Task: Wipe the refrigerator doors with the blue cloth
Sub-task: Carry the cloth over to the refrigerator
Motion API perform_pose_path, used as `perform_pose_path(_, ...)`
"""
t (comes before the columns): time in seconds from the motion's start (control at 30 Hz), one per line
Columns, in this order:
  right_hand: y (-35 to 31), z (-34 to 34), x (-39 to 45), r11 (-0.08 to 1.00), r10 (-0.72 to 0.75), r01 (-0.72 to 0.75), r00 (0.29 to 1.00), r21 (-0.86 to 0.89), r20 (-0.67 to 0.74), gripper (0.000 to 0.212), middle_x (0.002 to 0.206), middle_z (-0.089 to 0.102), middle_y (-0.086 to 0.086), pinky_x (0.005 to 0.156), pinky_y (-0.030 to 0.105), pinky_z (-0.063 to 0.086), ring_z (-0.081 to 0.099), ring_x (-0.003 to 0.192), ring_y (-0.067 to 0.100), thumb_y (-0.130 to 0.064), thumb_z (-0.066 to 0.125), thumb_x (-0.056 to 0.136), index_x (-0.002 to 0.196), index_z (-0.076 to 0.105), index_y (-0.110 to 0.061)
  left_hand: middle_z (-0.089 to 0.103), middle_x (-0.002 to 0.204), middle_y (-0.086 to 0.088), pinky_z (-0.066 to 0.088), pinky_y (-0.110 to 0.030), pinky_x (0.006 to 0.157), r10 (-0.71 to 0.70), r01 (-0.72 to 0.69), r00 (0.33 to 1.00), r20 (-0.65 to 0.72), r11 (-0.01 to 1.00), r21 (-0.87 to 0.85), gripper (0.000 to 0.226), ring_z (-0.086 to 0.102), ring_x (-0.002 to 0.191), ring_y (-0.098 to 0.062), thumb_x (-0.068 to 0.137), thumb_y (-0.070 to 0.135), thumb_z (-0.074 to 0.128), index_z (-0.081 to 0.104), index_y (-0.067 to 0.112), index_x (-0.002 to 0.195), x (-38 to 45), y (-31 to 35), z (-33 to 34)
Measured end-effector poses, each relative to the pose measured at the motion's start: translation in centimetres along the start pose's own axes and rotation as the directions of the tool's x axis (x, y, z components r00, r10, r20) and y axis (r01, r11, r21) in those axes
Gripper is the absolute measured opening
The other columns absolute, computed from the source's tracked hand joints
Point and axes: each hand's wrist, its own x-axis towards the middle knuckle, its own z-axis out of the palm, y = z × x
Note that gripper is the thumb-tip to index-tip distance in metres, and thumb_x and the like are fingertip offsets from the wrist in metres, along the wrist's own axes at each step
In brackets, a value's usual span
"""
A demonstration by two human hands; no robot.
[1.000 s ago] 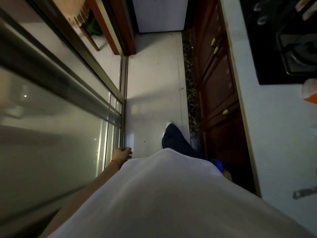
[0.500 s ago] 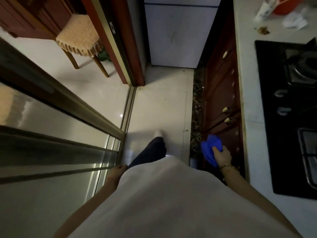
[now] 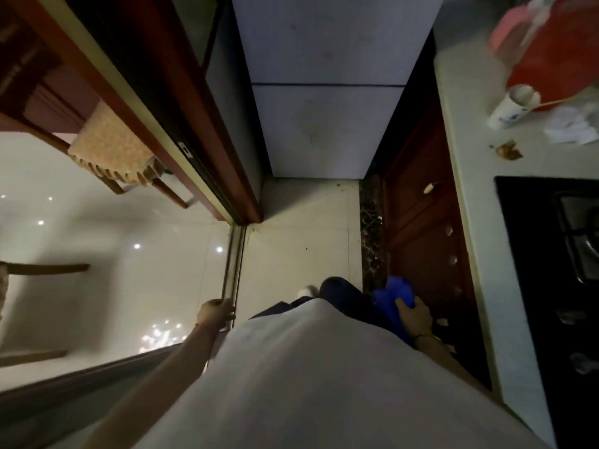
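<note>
Legible text: none. Small dark sticker (image 3: pixel 183 148) on the sliding door frame (image 3: pixel 155 102), marking too small to read. White cup (image 3: pixel 512 108) on the worktop (image 3: pixel 466 176), blue print blurred beyond reading.

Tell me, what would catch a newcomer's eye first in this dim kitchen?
Probably the blue cloth, the brightest colour here, bunched in the right hand low beside the red-brown cabinets. Next, the pale refrigerator doors straight ahead at the end of the narrow floor. The left hand curls around the sliding door's edge.
</note>
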Motion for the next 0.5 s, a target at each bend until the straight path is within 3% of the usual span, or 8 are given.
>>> perform_pose_path(0.1, -3.0, 0.1, 2.2, 0.999, 0.033, -0.032, 0.999, -0.032, 0.004, 0.039, 0.128, 0.054, 0.028, 0.096, 0.041, 0.040, 0.051, 0.116, 0.043, -0.017, 0.054, 0.095, 0.126, 0.051, 0.007, 0.067, 0.088, -0.014, 0.045, -0.028, 0.064, 0.040, -0.040, 0.999, 0.016, 0.998, 0.041, 0.015, 0.062, 0.071, -0.020, 0.095, 0.013, 0.055, 0.066, 0.006, 0.088, 2.7, 5.1, 0.0)
perform_pose_path(0.2, -5.5, 0.8, 4.8, 0.994, 0.094, -0.091, 0.993, -0.060, 0.064, 0.046, 0.133, 0.050, 0.027, 0.099, 0.043, 0.040, 0.049, 0.120, 0.043, -0.023, 0.051, 0.097, 0.132, 0.046, 0.005, 0.067, 0.099, -0.017, 0.047, -0.027, 0.066, 0.080, -0.081, 0.997, 0.011, 0.996, 0.035, 0.018, 0.064, 0.080, -0.026, 0.096, 0.015, 0.056, 0.067, 0.001, 0.103, 5.9, 10.2, 0.8)
perform_pose_path(0.3, -8.7, 1.7, 8.9, 0.988, 0.131, -0.120, 0.986, -0.100, 0.101, 0.048, 0.130, 0.051, 0.028, 0.092, 0.041, 0.043, 0.052, 0.115, 0.041, -0.029, 0.047, 0.098, 0.132, 0.047, 0.004, 0.066, 0.097, -0.017, 0.046, -0.027, 0.065, 0.061, -0.062, 0.998, 0.011, 0.997, 0.053, 0.019, 0.061, 0.072, -0.023, 0.097, 0.014, 0.055, 0.065, 0.000, 0.106, 8.9, 13.6, 1.9)
perform_pose_path(0.4, -14.3, 1.9, 13.2, 0.994, 0.082, -0.075, 0.991, -0.074, 0.101, 0.039, 0.127, 0.053, 0.030, 0.092, 0.041, 0.043, 0.053, 0.112, 0.042, -0.020, 0.044, 0.100, 0.126, 0.049, 0.008, 0.066, 0.094, -0.017, 0.050, -0.028, 0.065, 0.060, -0.059, 0.998, -0.012, 0.997, 0.058, 0.024, 0.063, 0.074, -0.026, 0.096, 0.013, 0.055, 0.067, -0.005, 0.108, 12.1, 17.4, 3.1)
perform_pose_path(0.5, -21.9, 1.2, 16.4, 0.997, -0.041, 0.044, 0.997, -0.060, 0.058, 0.032, 0.119, 0.059, 0.028, 0.079, 0.034, 0.039, 0.056, 0.095, 0.036, -0.019, 0.047, 0.099, 0.116, 0.055, 0.008, 0.070, 0.086, -0.011, 0.057, -0.042, 0.084, 0.057, -0.055, 0.998, -0.021, 0.997, 0.052, 0.025, 0.067, 0.087, -0.032, 0.096, 0.016, 0.057, 0.068, -0.003, 0.106, 14.3, 21.9, 3.7)
